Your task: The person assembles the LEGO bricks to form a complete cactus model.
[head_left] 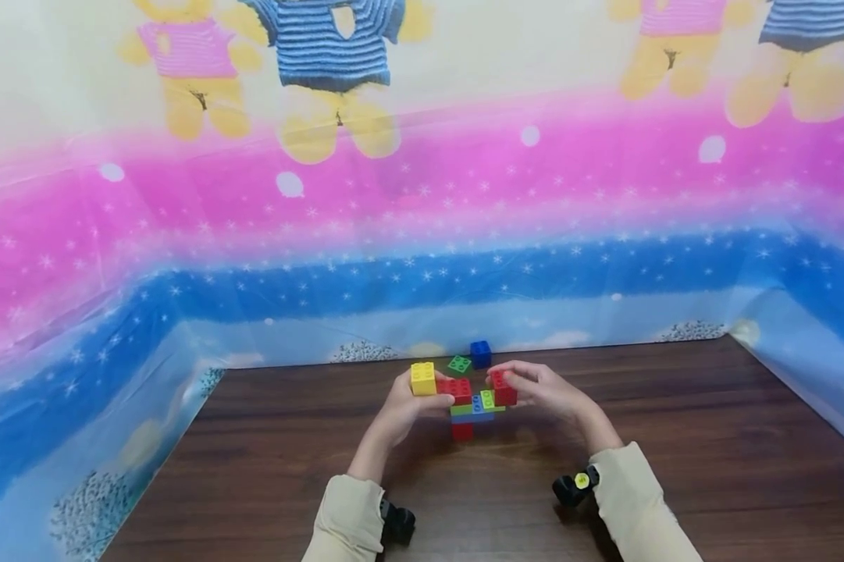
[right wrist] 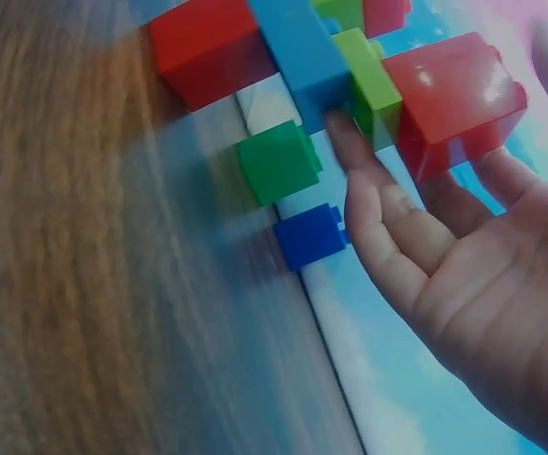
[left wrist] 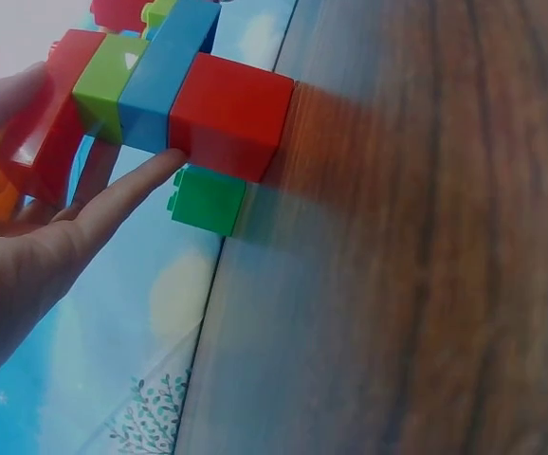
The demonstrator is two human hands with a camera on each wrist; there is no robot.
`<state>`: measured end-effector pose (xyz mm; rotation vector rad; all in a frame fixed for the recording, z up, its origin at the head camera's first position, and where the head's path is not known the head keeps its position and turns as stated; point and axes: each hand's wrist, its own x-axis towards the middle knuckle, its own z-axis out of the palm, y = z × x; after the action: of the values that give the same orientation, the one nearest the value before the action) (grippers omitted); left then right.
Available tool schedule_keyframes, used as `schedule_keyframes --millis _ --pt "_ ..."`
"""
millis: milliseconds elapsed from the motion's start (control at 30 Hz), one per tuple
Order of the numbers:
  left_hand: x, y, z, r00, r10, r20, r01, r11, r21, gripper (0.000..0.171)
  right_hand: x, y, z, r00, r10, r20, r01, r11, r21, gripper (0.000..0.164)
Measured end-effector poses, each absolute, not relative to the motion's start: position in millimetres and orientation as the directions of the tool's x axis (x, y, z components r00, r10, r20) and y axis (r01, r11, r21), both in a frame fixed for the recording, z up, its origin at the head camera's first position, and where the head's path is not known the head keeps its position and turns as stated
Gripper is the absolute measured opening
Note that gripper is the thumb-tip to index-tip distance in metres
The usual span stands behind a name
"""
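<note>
A brick structure stands upright between both hands. Its foot is a red brick [head_left: 462, 432], close on the table, under a long blue brick [left wrist: 168, 76] and a light green layer [right wrist: 374, 90]. My left hand [head_left: 402, 406] grips the left red brick [head_left: 455, 389], thumb across its near side, one fingertip low by the blue brick. A yellow brick [head_left: 422, 378] shows beside that red one, over the left hand. The right hand [head_left: 543, 386] holds the right red brick [right wrist: 454, 100], fingers round its far side, thumb near its studs. A small light green brick [head_left: 488, 400] sits between.
Behind the structure lie a green brick [head_left: 459, 364] and a dark blue brick [head_left: 481, 354], near the back edge of the brown wooden table [head_left: 288, 468]. A printed cloth [head_left: 365, 289] rises along the back and sides. Black wrist cameras [head_left: 571, 489] sit at both sleeves.
</note>
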<state>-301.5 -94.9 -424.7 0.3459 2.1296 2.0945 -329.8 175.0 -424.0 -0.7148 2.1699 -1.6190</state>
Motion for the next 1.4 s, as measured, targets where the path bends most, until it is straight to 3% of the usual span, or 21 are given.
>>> schedule_keyframes --millis 167,367,633,933,1133,1400 --pt "-299.0 -99.2 -423.6 -0.965 0.25 0.079 0.083 0.008 0.997 0.037 -333.6 168.2 -427.5 -0.869 -0.494 0.014 -0.127 0.196 -0.972 0.068" --pt "-291.3 -105.6 -429.9 -0.953 0.294 0.07 0.084 0.035 0.996 0.039 -340.6 156.4 -437.7 -0.947 -0.319 -0.015 -0.041 0.168 -0.985 0.063" --pt "-296.0 -116.3 -426.3 -0.954 0.293 0.057 0.076 0.054 0.996 0.041 -359.9 133.6 -438.9 -0.947 -0.313 -0.077 0.017 0.19 -0.982 0.058" --pt "-304.4 -136.6 -417.5 -0.967 0.252 0.049 0.058 0.03 0.998 0.037 -375.4 112.2 -449.8 -0.955 -0.292 -0.05 0.0 0.169 -0.986 0.052" --pt "-305.6 -132.1 -419.3 -0.957 0.282 0.064 0.069 0.007 0.998 0.038 -379.3 108.8 -463.7 -0.967 -0.24 -0.083 0.053 0.127 -0.99 0.053" --pt "-304.9 -123.7 -421.0 -0.963 0.263 0.055 0.058 0.006 0.998 0.037 -381.4 100.2 -473.4 -0.978 -0.202 -0.049 0.011 0.185 -0.983 0.057"
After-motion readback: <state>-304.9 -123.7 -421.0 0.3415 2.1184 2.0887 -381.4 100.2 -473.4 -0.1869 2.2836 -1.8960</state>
